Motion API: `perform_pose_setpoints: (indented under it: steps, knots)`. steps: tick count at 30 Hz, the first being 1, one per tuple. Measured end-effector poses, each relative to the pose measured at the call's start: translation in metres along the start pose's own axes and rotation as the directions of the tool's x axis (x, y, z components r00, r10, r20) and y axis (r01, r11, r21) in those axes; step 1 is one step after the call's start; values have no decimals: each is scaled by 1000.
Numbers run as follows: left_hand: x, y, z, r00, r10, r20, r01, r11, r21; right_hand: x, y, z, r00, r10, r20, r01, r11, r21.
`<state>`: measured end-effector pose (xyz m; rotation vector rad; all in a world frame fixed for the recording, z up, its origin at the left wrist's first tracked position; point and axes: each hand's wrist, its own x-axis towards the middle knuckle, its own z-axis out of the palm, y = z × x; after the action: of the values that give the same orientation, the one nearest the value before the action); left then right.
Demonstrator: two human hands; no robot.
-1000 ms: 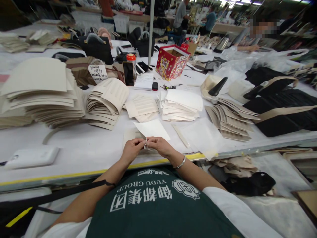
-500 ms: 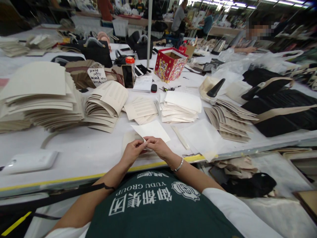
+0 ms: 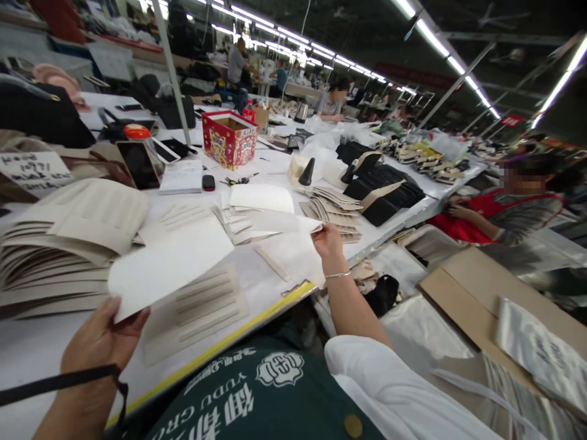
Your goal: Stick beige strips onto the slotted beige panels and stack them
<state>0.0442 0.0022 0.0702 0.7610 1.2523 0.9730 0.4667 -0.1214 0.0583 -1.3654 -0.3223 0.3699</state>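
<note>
My left hand (image 3: 103,336) pinches the lower left corner of a white sheet (image 3: 172,266), held tilted above the table. Below it, near the yellow-taped edge, lies a beige panel (image 3: 202,311) with raised parallel strips. Reaching out to the right, my right hand (image 3: 328,241) grips the end of a thin whitish sheet (image 3: 293,223), blurred and stretched out leftward over a stack of white sheets (image 3: 261,198). Under that hand a pale translucent sheet (image 3: 296,253) lies on the table, beside a narrow beige strip (image 3: 270,263).
Stacked beige panels (image 3: 77,244) stand at left, more beige pieces (image 3: 332,211) at right by black bag parts (image 3: 389,192). Behind are a red patterned box (image 3: 229,143), a phone (image 3: 137,165) and a notepad (image 3: 181,177). A person in a red apron (image 3: 486,214) works at right.
My hands have moved apart, left hand with the white sheet to the left, right hand with a thin sheet to the right. The view has turned right.
</note>
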Motion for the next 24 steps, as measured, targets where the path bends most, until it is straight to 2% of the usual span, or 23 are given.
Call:
perform_pose_setpoints:
  steps: [2, 3, 5, 7, 10, 12, 13, 14, 15, 16, 17, 18, 19, 20, 21, 22, 23, 24]
  knots:
    - [-3, 7, 2, 998, 51, 23, -51, 999, 16, 16, -3, -25, 981, -115, -156, 66, 955, -288]
    - [-4, 10, 3, 994, 93, 50, -93, 996, -8, 20, -2, -35, 970, -149, -191, 65, 920, -387]
    - [-8, 15, 5, 980, 169, 101, -159, 982, -104, 20, 1, -50, 972, -147, -181, 43, 878, -477]
    - [-12, 19, 8, 973, 210, 95, -188, 962, -200, 13, 4, -59, 978, -147, -146, 40, 826, -562]
    - [-20, 25, 13, 971, 226, 79, -200, 948, -248, -6, 3, -55, 957, -289, -11, 183, 634, -751]
    - [-25, 27, 17, 960, 252, 117, -222, 949, -225, -28, -4, -36, 915, -375, 151, 340, 513, -788]
    - [-28, 27, 19, 950, 270, 159, -238, 951, -197, -43, -10, -22, 900, -363, 241, 411, 523, -747]
    - [-31, 26, 22, 932, 296, 209, -267, 951, -157, -60, -18, -5, 891, -302, 340, 455, 598, -660]
    - [-35, 26, 26, 904, 334, 266, -319, 943, -98, -79, -27, 12, 862, -197, 467, 453, 710, -539]
    - [-39, 26, 30, 862, 380, 334, -397, 917, -19, -100, -36, 31, 784, -73, 616, 390, 830, -398]
    - [-44, 25, 35, 801, 424, 422, -497, 865, 73, -120, -44, 50, 647, 36, 761, 274, 921, -276]
    - [-50, 25, 40, 720, 457, 522, -609, 776, 161, -139, -51, 68, 497, 107, 861, 143, 969, -203]
    - [-55, 25, 45, 621, 471, 626, -721, 657, 221, -155, -56, 85, 392, 143, 909, 47, 983, -175]
    - [-61, 25, 49, 513, 458, 726, -814, 527, 243, -168, -58, 100, 332, 166, 929, 4, 984, -177]
    - [-66, 25, 51, 405, 424, 810, -883, 410, 227, -176, -58, 112, 318, 181, 931, -14, 982, -186]
    - [-68, 25, 51, 310, 378, 872, -927, 322, 191, -181, -56, 121, 341, 191, 920, -27, 981, -193]
    - [-69, 24, 49, 245, 346, 906, -951, 268, 155, -182, -53, 128, 381, 197, 903, -52, 980, -192]
    - [-68, 23, 44, 229, 351, 908, -958, 248, 146, -180, -50, 132, 430, 200, 880, -97, 980, -175]
